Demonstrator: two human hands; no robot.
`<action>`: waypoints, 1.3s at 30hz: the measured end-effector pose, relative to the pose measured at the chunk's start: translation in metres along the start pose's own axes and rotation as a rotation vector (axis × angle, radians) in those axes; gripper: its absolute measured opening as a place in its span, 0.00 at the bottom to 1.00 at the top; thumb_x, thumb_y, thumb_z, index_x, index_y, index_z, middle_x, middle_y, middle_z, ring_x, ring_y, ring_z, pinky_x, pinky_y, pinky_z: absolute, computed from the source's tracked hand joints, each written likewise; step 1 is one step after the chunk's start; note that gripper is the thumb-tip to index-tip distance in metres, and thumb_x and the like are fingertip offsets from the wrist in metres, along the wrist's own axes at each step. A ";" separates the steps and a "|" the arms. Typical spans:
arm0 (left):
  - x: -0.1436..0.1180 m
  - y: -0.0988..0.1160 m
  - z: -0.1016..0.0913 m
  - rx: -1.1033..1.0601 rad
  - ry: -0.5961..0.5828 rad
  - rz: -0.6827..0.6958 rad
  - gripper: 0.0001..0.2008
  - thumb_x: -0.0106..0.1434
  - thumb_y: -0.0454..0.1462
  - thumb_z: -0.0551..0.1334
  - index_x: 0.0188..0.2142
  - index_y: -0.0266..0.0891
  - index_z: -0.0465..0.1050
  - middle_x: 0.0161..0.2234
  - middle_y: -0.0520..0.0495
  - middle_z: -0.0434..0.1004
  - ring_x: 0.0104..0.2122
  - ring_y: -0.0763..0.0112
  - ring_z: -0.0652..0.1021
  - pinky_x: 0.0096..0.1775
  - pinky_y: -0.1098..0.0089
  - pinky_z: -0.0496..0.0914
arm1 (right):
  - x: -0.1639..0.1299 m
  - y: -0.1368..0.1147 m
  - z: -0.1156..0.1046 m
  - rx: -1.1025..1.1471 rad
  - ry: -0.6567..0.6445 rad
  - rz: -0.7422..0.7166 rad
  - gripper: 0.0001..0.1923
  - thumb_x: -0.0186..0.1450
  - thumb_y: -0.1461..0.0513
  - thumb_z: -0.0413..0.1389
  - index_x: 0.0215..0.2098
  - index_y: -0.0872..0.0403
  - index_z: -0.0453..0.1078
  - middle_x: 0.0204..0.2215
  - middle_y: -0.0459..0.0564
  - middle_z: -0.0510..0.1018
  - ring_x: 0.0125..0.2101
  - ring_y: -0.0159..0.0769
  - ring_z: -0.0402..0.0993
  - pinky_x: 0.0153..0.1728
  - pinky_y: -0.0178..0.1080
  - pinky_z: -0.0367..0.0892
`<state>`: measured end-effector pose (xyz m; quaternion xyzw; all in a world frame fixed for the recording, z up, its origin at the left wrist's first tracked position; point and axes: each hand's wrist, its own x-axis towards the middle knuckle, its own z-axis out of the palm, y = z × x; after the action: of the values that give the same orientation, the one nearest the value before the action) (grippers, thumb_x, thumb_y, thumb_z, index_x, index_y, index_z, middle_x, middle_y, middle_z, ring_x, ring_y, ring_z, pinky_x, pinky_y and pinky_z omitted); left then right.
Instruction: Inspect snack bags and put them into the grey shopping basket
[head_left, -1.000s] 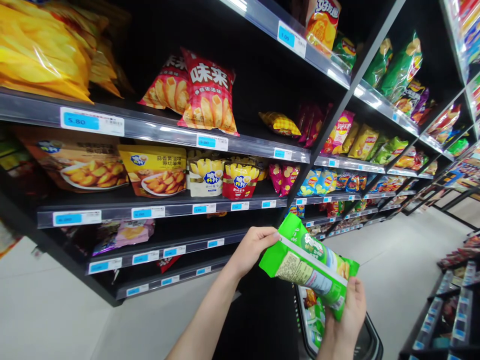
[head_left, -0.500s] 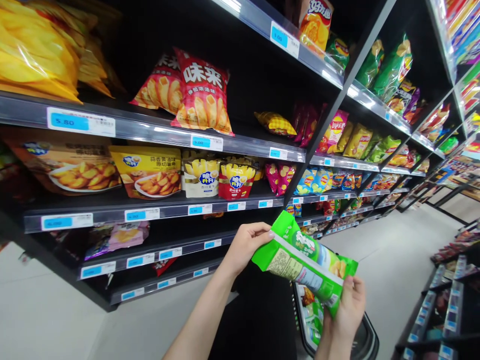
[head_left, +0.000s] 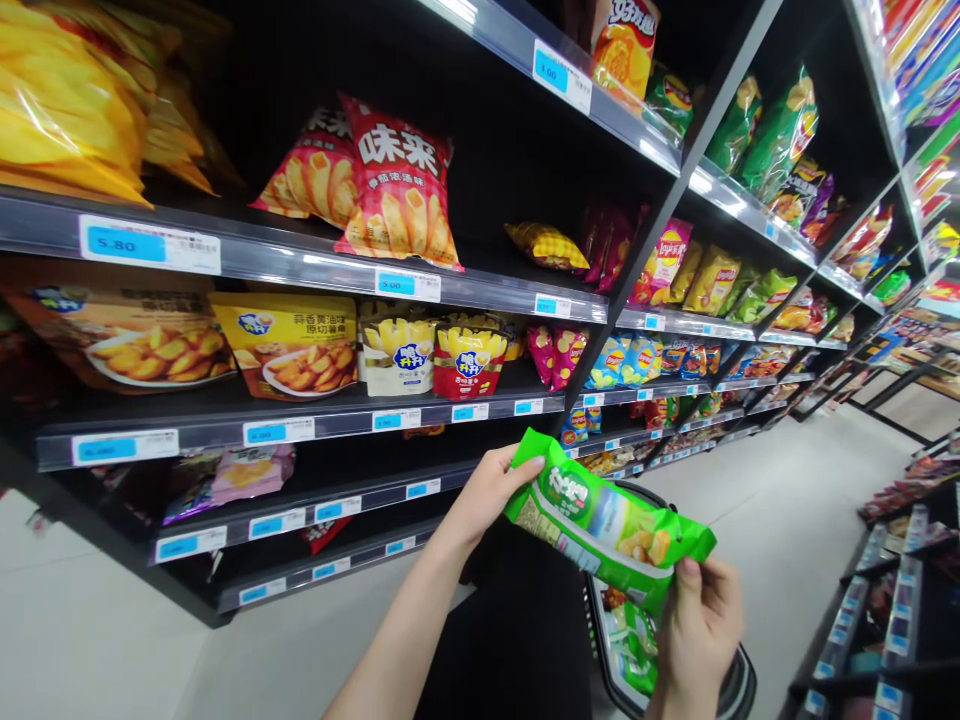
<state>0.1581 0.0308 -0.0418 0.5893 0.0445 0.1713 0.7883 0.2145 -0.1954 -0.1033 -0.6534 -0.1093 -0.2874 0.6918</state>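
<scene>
- Grip: both your hands are closed on the green packet (head_left: 600, 520). Left hand (head_left: 489, 495) pinches the upper-left end, right hand (head_left: 701, 620) the lower-right end. Thumbs are on the near side; most fingers are hidden, so can't tell how far they wrap.
- Where: packet is held up in front of you, in front of the shelf unit (head_left: 315, 262). In view it overlaps the basket (head_left: 598, 630) below, where more green packs (head_left: 632, 640) lie.
- Handling (my read: you're turning it to see its faces): pinch at the ends, thumbs off the print. Roll both wrists together so it turns as one piece. Light pressure should do; it looks like thin film, so a hard squeeze could crush what's inside.
- Don't pull the ends apart; that may strain the seals.
- Long axis: slants down from your left hand to your right, well off level.
- Facing: food picture sits toward the right-hand end, big lettering toward the left. Pale strip (head_left: 592, 546) runs lengthwise below them, with the small-print panel under it.
</scene>
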 end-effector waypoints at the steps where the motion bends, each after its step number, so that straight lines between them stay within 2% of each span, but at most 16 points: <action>1: 0.001 -0.001 0.000 0.007 0.029 0.007 0.15 0.51 0.45 0.65 0.30 0.34 0.76 0.27 0.47 0.77 0.28 0.67 0.74 0.32 0.72 0.65 | 0.000 -0.003 0.000 -0.030 -0.019 -0.003 0.15 0.57 0.52 0.58 0.32 0.56 0.65 0.28 0.44 0.69 0.29 0.31 0.65 0.32 0.33 0.60; 3: 0.002 -0.004 0.000 0.022 0.075 0.022 0.15 0.51 0.45 0.65 0.28 0.34 0.76 0.25 0.48 0.77 0.26 0.68 0.74 0.32 0.71 0.65 | -0.001 -0.009 0.002 -0.098 -0.052 -0.017 0.17 0.59 0.50 0.55 0.35 0.56 0.65 0.29 0.46 0.69 0.30 0.32 0.65 0.33 0.34 0.59; 5: 0.002 -0.005 0.001 0.031 0.125 0.045 0.15 0.50 0.46 0.65 0.26 0.33 0.76 0.24 0.48 0.76 0.25 0.68 0.73 0.31 0.72 0.65 | -0.002 -0.015 0.007 -0.164 -0.049 -0.033 0.17 0.61 0.49 0.52 0.32 0.56 0.65 0.25 0.44 0.67 0.27 0.31 0.62 0.29 0.33 0.58; 8: 0.001 -0.004 0.005 -0.001 0.211 0.054 0.15 0.49 0.45 0.66 0.24 0.33 0.76 0.23 0.49 0.76 0.24 0.68 0.73 0.28 0.73 0.64 | -0.006 -0.022 0.017 -0.176 0.060 -0.020 0.19 0.62 0.50 0.51 0.22 0.54 0.59 0.18 0.40 0.58 0.21 0.28 0.54 0.23 0.32 0.52; 10: -0.001 -0.003 0.008 -0.056 0.242 0.036 0.15 0.48 0.46 0.66 0.24 0.34 0.76 0.22 0.49 0.76 0.23 0.68 0.74 0.27 0.73 0.64 | -0.009 -0.024 0.024 -0.093 0.144 0.019 0.19 0.62 0.51 0.52 0.20 0.54 0.57 0.17 0.39 0.56 0.19 0.27 0.52 0.20 0.31 0.50; 14: -0.003 -0.002 0.012 -0.170 0.239 -0.014 0.17 0.46 0.47 0.67 0.25 0.33 0.76 0.21 0.47 0.76 0.23 0.66 0.75 0.27 0.71 0.66 | -0.014 -0.028 0.032 0.117 0.191 0.134 0.17 0.61 0.53 0.55 0.21 0.54 0.59 0.17 0.39 0.60 0.18 0.25 0.55 0.18 0.29 0.53; 20: 0.000 -0.006 0.009 -0.247 0.223 -0.079 0.17 0.46 0.46 0.67 0.25 0.31 0.75 0.21 0.45 0.75 0.22 0.66 0.75 0.27 0.70 0.66 | -0.012 -0.028 0.035 0.325 0.154 0.411 0.14 0.57 0.53 0.58 0.29 0.55 0.65 0.22 0.43 0.72 0.19 0.30 0.68 0.22 0.33 0.66; 22: 0.002 -0.011 0.007 -0.159 0.210 -0.074 0.16 0.49 0.46 0.65 0.24 0.32 0.74 0.22 0.44 0.76 0.23 0.65 0.75 0.28 0.70 0.65 | -0.010 -0.024 0.033 0.351 0.117 0.510 0.15 0.57 0.53 0.58 0.34 0.55 0.66 0.24 0.45 0.75 0.21 0.34 0.72 0.23 0.36 0.68; 25: 0.006 -0.021 0.010 0.182 0.235 0.002 0.12 0.54 0.43 0.61 0.27 0.35 0.74 0.27 0.44 0.77 0.29 0.61 0.76 0.32 0.68 0.65 | -0.007 -0.016 0.029 0.378 0.084 0.614 0.20 0.57 0.53 0.58 0.43 0.56 0.66 0.29 0.48 0.77 0.26 0.39 0.75 0.26 0.40 0.71; 27: 0.006 -0.027 0.015 0.434 0.303 0.092 0.10 0.54 0.40 0.60 0.36 0.39 0.74 0.35 0.44 0.78 0.36 0.59 0.75 0.38 0.67 0.64 | -0.006 -0.008 0.024 0.366 0.094 0.646 0.24 0.57 0.52 0.58 0.48 0.55 0.64 0.33 0.50 0.78 0.30 0.41 0.76 0.26 0.40 0.71; 29: 0.005 -0.030 0.019 0.574 0.336 0.138 0.17 0.53 0.39 0.61 0.44 0.42 0.70 0.42 0.44 0.75 0.42 0.58 0.74 0.41 0.67 0.63 | -0.005 0.002 0.020 0.341 0.117 0.658 0.26 0.58 0.52 0.57 0.51 0.55 0.63 0.36 0.51 0.78 0.33 0.41 0.76 0.26 0.39 0.71; 31: 0.005 -0.031 0.018 0.599 0.265 0.068 0.19 0.53 0.43 0.62 0.44 0.41 0.70 0.40 0.42 0.76 0.39 0.58 0.74 0.38 0.68 0.64 | -0.003 0.012 0.018 0.327 0.131 0.656 0.28 0.58 0.51 0.55 0.53 0.56 0.62 0.38 0.52 0.77 0.36 0.41 0.75 0.27 0.39 0.71; 34: 0.009 -0.032 0.009 0.523 0.018 -0.092 0.17 0.54 0.48 0.59 0.32 0.36 0.73 0.27 0.47 0.75 0.25 0.64 0.73 0.28 0.71 0.62 | -0.001 0.024 0.017 0.316 0.124 0.681 0.30 0.58 0.49 0.54 0.53 0.58 0.62 0.39 0.53 0.77 0.39 0.42 0.74 0.30 0.40 0.71; 36: 0.012 -0.032 0.001 0.402 -0.081 -0.085 0.18 0.55 0.49 0.58 0.28 0.34 0.73 0.24 0.49 0.73 0.23 0.68 0.70 0.27 0.73 0.60 | 0.001 0.029 0.017 0.265 0.132 0.691 0.30 0.55 0.49 0.56 0.50 0.58 0.64 0.36 0.51 0.77 0.34 0.41 0.75 0.30 0.40 0.70; 39: 0.015 -0.031 -0.007 0.225 -0.096 -0.060 0.18 0.53 0.48 0.60 0.28 0.32 0.73 0.23 0.50 0.72 0.24 0.71 0.69 0.28 0.74 0.59 | 0.004 0.032 0.015 0.147 0.104 0.665 0.26 0.51 0.50 0.58 0.42 0.58 0.68 0.26 0.46 0.77 0.24 0.36 0.73 0.25 0.37 0.68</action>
<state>0.1770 0.0345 -0.0712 0.6798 0.0435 0.1130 0.7234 0.2381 -0.1826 -0.1261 -0.5861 0.1249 -0.0705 0.7974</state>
